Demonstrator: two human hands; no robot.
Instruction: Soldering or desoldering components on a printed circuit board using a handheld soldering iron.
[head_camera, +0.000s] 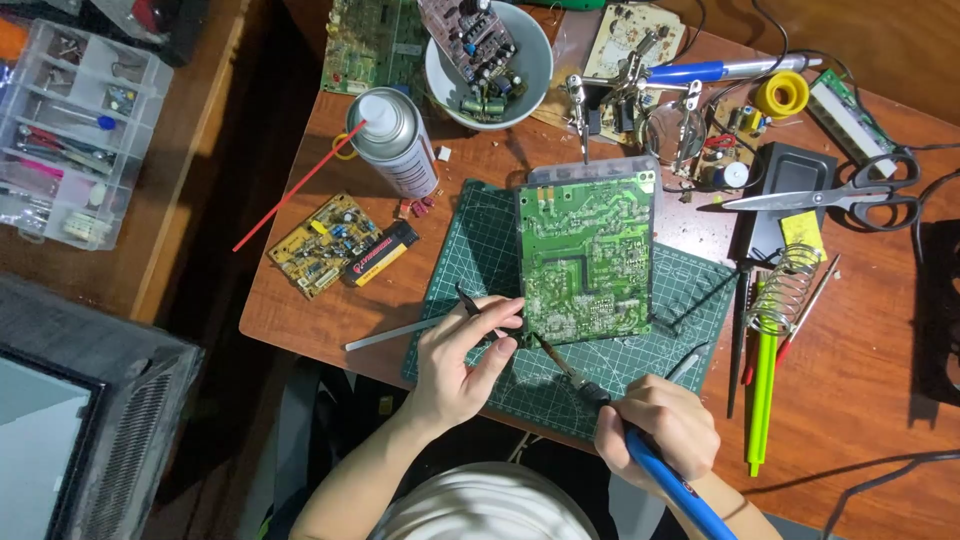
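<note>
- The green circuit board (587, 257) lies solder-side up on the green cutting mat (480, 250), and both hands work at its near edge.
- The right hand (660, 425) is closed in a pen-like grip round the blue handle of the soldering iron (600, 395); its tip reaches the board's near-left corner.
- The left hand (462, 360) is pinched shut on a thin dark tool, seemingly tweezers (468, 301), with its fingertips touching the board's near-left edge.
- Doing this well, as I judge it: rest both wrists on the mat, touch the tip to one joint only, keep the contact brief, and keep the left fingers off the heated spot.
- Count of boards: one green board on the mat, one yellow board (322, 243) left of it, one in the white bowl (530, 85) beyond it, at least three more behind that.
- One spray can (395, 140) with a red straw, beyond the board's left corner.
- One pair of scissors (835, 192), one solder spool (781, 94) and one coiled iron stand (785, 285), all right of the board.
- One clear parts organiser (75, 130) far left of the board.
</note>
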